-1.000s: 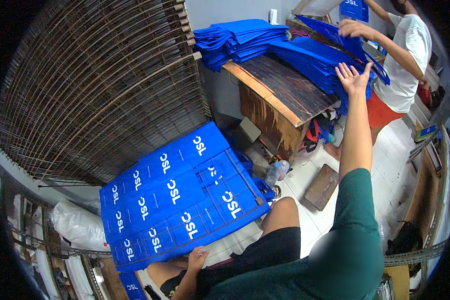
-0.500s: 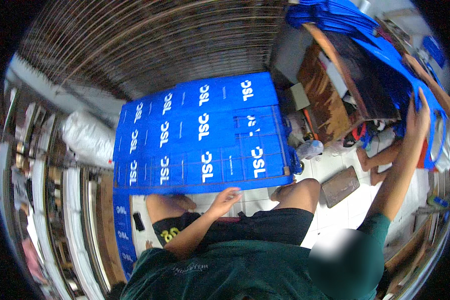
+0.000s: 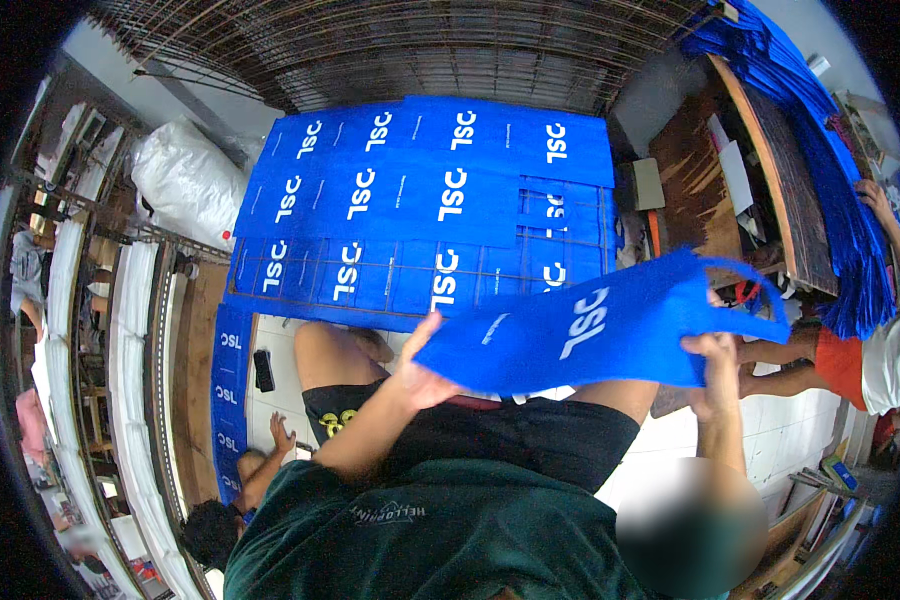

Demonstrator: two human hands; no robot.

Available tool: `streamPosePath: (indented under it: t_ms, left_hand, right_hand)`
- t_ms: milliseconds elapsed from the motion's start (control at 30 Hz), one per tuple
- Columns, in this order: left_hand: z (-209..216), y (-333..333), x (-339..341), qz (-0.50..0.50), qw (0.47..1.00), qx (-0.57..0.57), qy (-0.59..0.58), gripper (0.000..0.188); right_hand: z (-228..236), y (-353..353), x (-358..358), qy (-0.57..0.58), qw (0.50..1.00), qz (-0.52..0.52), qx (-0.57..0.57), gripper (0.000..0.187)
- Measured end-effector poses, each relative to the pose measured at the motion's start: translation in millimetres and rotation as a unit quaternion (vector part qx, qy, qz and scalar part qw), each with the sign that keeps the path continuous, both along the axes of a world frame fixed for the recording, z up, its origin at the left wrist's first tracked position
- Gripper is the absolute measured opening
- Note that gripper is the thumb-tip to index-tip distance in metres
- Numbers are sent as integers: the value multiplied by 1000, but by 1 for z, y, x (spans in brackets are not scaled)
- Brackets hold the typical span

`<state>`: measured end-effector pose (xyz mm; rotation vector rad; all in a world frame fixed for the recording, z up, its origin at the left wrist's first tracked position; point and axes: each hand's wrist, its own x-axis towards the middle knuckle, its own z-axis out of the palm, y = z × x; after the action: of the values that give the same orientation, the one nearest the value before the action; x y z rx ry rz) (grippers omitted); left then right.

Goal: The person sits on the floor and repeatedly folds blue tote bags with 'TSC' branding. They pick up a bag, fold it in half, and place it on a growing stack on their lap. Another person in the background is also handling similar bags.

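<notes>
A blue fabric tote bag [image 3: 530, 350] with white lettering and a loop handle is stretched across my lap, tilted up toward the right. My left hand [image 3: 425, 370] has the left end of the bag between thumb and fingers. Near the handle end, my right hand [image 3: 712, 370] is closed on the bag's lower right corner; part of its grip is hidden behind the cloth. Just beyond the bag, rows of similar blue printed bags [image 3: 370, 205] lie overlapping on a wire rack [image 3: 490, 262].
Several empty-looking wire racks [image 3: 390, 40] rise behind. A pile of blue bags [image 3: 840, 200] drapes over a wooden cabinet [image 3: 770, 190] at right, beside another person's hand [image 3: 875, 205]. A person's hand [image 3: 282, 432] and a phone [image 3: 263, 370] are at lower left.
My right hand has come back from the pile at far right with a blue bag. My left hand, earlier holding no bag, now grips its other end.
</notes>
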<state>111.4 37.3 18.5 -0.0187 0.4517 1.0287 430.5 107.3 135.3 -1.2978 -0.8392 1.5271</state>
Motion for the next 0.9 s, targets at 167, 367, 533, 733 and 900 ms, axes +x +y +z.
streamPosePath:
  t_ms: [167, 367, 533, 733, 900]
  left_hand:
    - [-33, -3, -41, -82, 967, 0, 241, 55]
    - [-30, 83, -34, -64, 895, 50, 438, 47]
    - [-46, 151, -29, -37, 814, 115, 568, 58]
    - [-145, 223, -34, 7, 548, 161, 821, 65]
    - [-192, 236, -26, -58, 497, 125, 857, 52]
  right_hand:
    - [-81, 27, 2, -2, 988, 87, -127, 43]
    - [-181, 124, 43, -97, 993, 62, -1, 41]
    - [-182, 183, 37, -110, 987, 5, 116, 26]
    - [-310, 247, 27, -285, 951, -106, 51, 35]
    - [-382, 239, 19, -525, 847, -74, -38, 43]
